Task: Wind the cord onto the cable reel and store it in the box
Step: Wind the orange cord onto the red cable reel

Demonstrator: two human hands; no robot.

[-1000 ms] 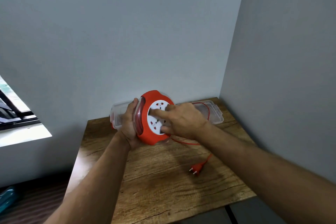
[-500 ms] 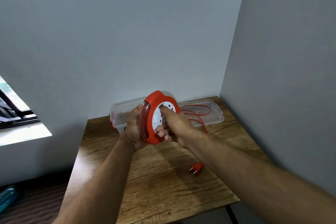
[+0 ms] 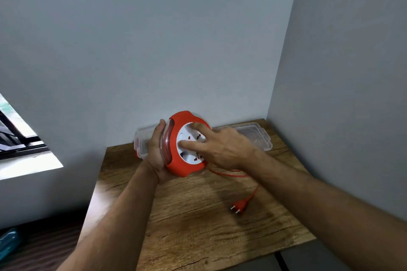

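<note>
Wooden tabletop (image 3: 198, 226) in a grey corner. Left hand (image 3: 157, 154) clamps the reel (image 3: 185, 167) above its far-left part; right hand (image 3: 220, 145), fingers spread on the white hub, should turn steadily (cord (image 3: 231, 174) slack, plug (image 3: 239, 205) mid-table). Box (image 3: 262, 141) waits at the far edge.

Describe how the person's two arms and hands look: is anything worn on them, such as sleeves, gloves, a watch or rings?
Both forearms are bare as far as the picture shows; no sleeve reaches into view. The left hand and the right hand wear no gloves. No watch or bracelet shows on either wrist, and no ring shows on the visible fingers. Some of the left hand's fingers are hidden, so rings there cannot be ruled out.
</note>
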